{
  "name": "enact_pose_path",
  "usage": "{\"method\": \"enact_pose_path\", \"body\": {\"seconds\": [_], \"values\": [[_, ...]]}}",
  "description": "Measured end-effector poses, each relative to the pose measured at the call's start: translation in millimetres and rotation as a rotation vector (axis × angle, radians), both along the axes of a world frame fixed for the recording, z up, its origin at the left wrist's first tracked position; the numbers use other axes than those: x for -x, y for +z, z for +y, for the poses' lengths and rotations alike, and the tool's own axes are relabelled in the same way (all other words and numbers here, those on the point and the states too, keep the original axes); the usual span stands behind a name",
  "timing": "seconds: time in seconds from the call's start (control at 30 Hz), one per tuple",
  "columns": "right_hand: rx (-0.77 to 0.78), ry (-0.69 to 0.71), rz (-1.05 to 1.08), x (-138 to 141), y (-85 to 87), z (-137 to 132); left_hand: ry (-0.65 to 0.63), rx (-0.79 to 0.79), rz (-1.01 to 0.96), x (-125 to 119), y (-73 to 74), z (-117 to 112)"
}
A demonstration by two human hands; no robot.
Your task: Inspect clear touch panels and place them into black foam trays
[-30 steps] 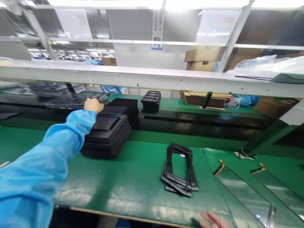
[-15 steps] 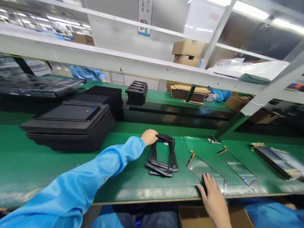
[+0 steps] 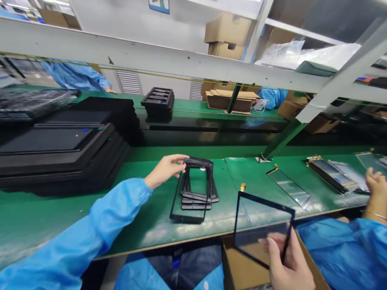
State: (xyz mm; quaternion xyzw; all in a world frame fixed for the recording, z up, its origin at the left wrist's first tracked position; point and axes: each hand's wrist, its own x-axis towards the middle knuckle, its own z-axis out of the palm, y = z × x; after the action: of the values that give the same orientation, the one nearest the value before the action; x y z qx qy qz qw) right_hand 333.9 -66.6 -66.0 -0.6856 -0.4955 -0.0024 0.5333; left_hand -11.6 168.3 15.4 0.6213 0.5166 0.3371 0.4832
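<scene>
My left hand (image 3: 165, 170) pinches the upper left corner of a thin black rectangular frame (image 3: 187, 219). That frame leans at an angle over a small pile of similar black frames (image 3: 196, 206) on the green bench. In my right hand (image 3: 292, 264) is a clear glass touch panel (image 3: 256, 225) with a black border and a small gold flex tail. I grip it by its right edge, fingers partly behind the glass, raised over the bench's front edge. Another glass panel (image 3: 288, 187) lies flat on the bench beyond it.
Tall stacks of black trays (image 3: 60, 165) stand at left. A pile of panels (image 3: 329, 173) lies at right, beside a co-worker's hand (image 3: 376, 183) at another glass panel. A slanted post (image 3: 281, 141) rises behind. An open cardboard box (image 3: 238, 262) sits below the bench edge.
My right hand has picked the near glass panel up off the bench and tilted it upright. My left hand has shifted one frame leftward from the pile. The camera view has turned right.
</scene>
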Motion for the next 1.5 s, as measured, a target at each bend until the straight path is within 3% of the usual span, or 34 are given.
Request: {"method": "enact_pose_path", "body": {"seconds": [0.07,0.13,0.23,0.37,0.53,0.8,1.03,1.5], "values": [[0.109,0.131,0.499,32.5,10.8,4.8,-0.001,0.003,-0.074,7.3,3.3,-37.1],[0.189,0.272,0.812,64.2,15.2,9.8,-0.004,0.018,-0.158,12.2,1.8,-70.9],[0.264,0.396,0.994,100.0,13.5,12.6,0.028,0.035,-0.303,16.6,-4.9,-108.3],[0.312,0.471,1.029,121.4,10.5,8.7,0.076,0.001,-0.373,20.0,-10.5,-133.3],[0.328,0.506,1.057,128.5,14.4,5.4,0.069,-0.088,-0.351,22.2,-7.3,-144.2],[0.307,0.516,1.027,131.0,20.6,1.9,0.092,-0.100,-0.368,20.0,-8.2,-149.9],[0.270,0.463,0.960,138.1,20.1,2.2,0.093,0.068,-0.472,15.2,-7.7,-153.5],[0.347,0.425,0.928,139.7,19.6,1.5,0.153,0.286,-0.593,7.8,-23.9,-157.4]]}}
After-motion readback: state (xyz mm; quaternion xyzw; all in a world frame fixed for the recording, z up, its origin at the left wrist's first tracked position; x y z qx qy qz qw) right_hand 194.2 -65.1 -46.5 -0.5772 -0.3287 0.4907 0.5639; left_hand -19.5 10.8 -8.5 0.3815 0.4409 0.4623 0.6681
